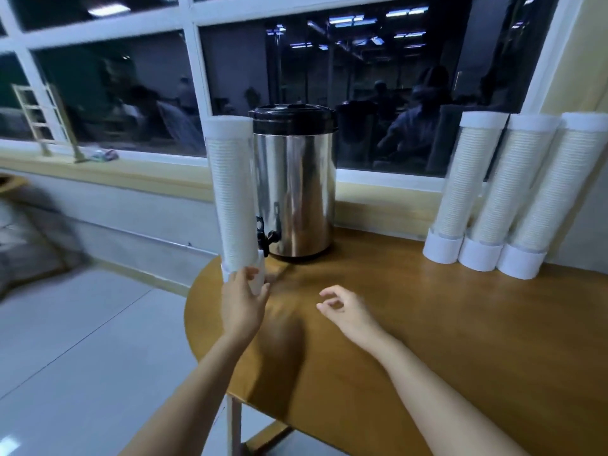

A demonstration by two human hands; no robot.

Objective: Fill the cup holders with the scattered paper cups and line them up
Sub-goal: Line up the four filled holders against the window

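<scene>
At the rounded end of the brown wooden counter point(427, 324), the left grip point(243, 301) has its thumb and fingers curled round the white bottom collar of a tall clear tube-shaped cup holder packed with white ribbed paper cups point(230, 192). The holder stands nearly upright, right at the counter's rim and just beside the shiny steel drinks urn with the black lid point(296, 192). I cannot tell whether its foot rests on the wood or is held just clear of it. The right grip point(345, 311) hovers over bare wood with its fingers loosely curled, holding nothing.

Three more filled white-capped cup holders point(513, 192) lean side by side against the wall at the far right, well apart from the held one. No loose cups are in view.

The worry, to my eye, is balance. The tube is tall, full to the top and held only at its very bottom with one hand, so a quick swing toward the row could tip its top over. It might strike the urn's black tap point(268, 240), or fall off the near edge onto the pale tiled floor point(82, 324). Steadying it higher up with the free hand would help.
</scene>
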